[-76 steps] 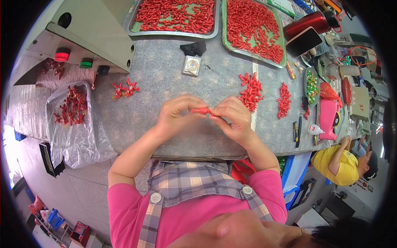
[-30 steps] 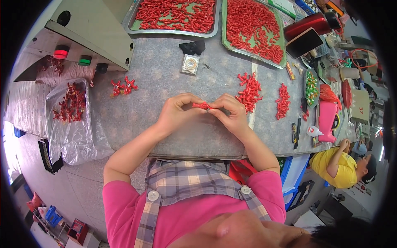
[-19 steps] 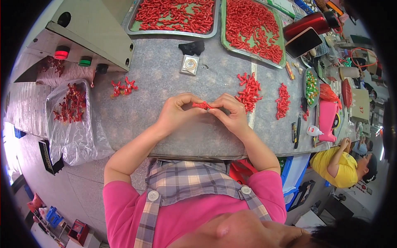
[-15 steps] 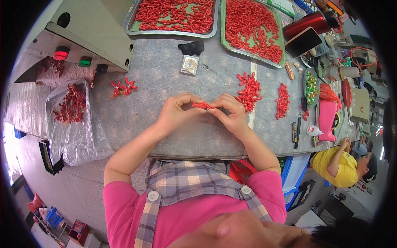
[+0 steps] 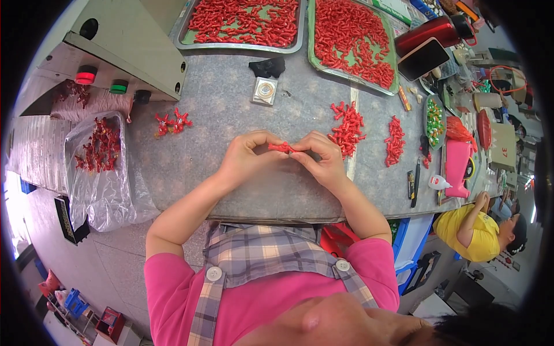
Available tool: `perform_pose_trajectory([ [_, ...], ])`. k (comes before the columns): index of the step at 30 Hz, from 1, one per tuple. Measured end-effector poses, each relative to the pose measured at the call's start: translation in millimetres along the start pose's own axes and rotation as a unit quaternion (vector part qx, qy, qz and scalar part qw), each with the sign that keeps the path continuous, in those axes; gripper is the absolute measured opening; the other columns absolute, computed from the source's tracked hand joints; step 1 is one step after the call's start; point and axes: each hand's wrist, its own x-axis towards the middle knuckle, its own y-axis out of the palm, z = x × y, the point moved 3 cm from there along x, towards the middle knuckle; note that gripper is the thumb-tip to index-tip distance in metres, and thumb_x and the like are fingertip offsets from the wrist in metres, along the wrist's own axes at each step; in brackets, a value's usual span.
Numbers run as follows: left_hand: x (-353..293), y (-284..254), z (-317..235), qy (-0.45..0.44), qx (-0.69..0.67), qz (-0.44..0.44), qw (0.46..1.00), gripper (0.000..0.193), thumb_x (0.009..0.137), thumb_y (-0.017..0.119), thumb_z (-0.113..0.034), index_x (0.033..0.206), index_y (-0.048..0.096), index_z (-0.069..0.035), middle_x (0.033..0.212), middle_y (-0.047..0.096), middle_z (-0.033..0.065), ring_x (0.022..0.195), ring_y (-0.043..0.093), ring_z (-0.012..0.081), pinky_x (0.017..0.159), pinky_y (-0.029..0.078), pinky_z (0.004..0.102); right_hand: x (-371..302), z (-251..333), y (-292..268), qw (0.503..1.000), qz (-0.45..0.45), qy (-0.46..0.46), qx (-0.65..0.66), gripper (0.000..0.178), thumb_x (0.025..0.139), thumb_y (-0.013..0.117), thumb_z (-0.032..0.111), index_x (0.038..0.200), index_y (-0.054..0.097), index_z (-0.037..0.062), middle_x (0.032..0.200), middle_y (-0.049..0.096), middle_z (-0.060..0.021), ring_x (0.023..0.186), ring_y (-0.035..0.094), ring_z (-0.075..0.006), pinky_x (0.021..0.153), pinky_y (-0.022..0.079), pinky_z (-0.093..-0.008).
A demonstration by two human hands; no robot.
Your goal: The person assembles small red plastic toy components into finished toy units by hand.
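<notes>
Over the middle of the grey table, my left hand (image 5: 249, 157) and my right hand (image 5: 321, 159) meet at a small red figure piece (image 5: 281, 147). Each hand pinches one side of it between thumb and fingers. Its exact shape is partly hidden by my fingertips. Just right of my right hand lies a pile of red figure pieces (image 5: 347, 130), and beyond it a smaller pile of similar red pieces (image 5: 395, 142). To the left, a few red figures with paler parts (image 5: 172, 122) lie together on the table.
Two metal trays of red pieces, one left (image 5: 242, 47) and one right (image 5: 369, 86), stand at the back. A grey machine (image 5: 124, 49) and a plastic-lined bin of dark red figures (image 5: 98, 151) occupy the left. A phone (image 5: 424, 59), glue bottle (image 5: 438, 182) and another person (image 5: 470, 230) are at right.
</notes>
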Motion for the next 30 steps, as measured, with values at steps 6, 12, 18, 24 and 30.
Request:
perform_pose_trajectory([
  [6, 0.3, -0.2, 1.9, -0.001, 0.004, 0.003, 1.000, 0.015, 0.073, 0.068, -0.008, 0.087, 0.064, -0.002, 0.084, 0.063, 0.0015, 0.079, 0.057, 0.0060, 0.069, 0.046, 0.0212, -0.5, 0.2, 0.0, 1.000, 0.002, 0.005, -0.001, 0.011, 0.072, 0.067, 0.009, 0.078, 0.063, 0.0016, 0.072, 0.059, -0.0079, 0.068, 0.055, -0.0212, 0.060, 0.041, -0.0295],
  [12, 0.1, -0.6, 2.0, -0.021, -0.005, 0.005, 1.000, 0.015, 0.073, 0.069, -0.009, 0.086, 0.064, -0.002, 0.081, 0.064, 0.0006, 0.076, 0.057, 0.0052, 0.067, 0.046, 0.0208, -1.1, -1.1, 0.6, 1.000, 0.003, 0.014, 0.007, 0.010, 0.071, 0.067, 0.009, 0.078, 0.063, 0.0017, 0.072, 0.060, -0.0079, 0.068, 0.055, -0.0213, 0.061, 0.041, -0.0297],
  [18, 0.3, -0.9, 1.2, -0.021, -0.010, 0.004, 1.000, 0.016, 0.073, 0.069, -0.010, 0.086, 0.064, -0.002, 0.081, 0.064, 0.0007, 0.076, 0.057, 0.0052, 0.067, 0.046, 0.0208, -1.5, -2.4, 1.1, 1.000, 0.003, 0.016, 0.008, 0.010, 0.072, 0.068, 0.008, 0.078, 0.063, 0.0016, 0.072, 0.060, -0.0080, 0.068, 0.055, -0.0210, 0.061, 0.041, -0.0294],
  [24, 1.3, -2.0, 4.3, -0.016, 0.001, 0.002, 1.000, 0.016, 0.072, 0.069, -0.011, 0.086, 0.064, -0.002, 0.080, 0.064, 0.0008, 0.075, 0.057, 0.0052, 0.067, 0.046, 0.0213, -0.7, -1.3, 1.0, 1.000, 0.004, 0.020, 0.012, 0.011, 0.072, 0.067, 0.009, 0.078, 0.063, 0.0015, 0.072, 0.060, -0.0079, 0.068, 0.055, -0.0210, 0.061, 0.041, -0.0292],
  [30, 0.8, -2.0, 4.3, -0.016, 0.015, 0.001, 1.000, 0.017, 0.072, 0.069, -0.011, 0.085, 0.064, -0.002, 0.079, 0.064, 0.0009, 0.075, 0.057, 0.0051, 0.067, 0.045, 0.0212, -1.8, -0.9, 1.1, 1.000, 0.004, 0.016, 0.015, 0.010, 0.072, 0.067, 0.009, 0.079, 0.063, 0.0014, 0.073, 0.060, -0.0079, 0.069, 0.055, -0.0209, 0.062, 0.041, -0.0289],
])
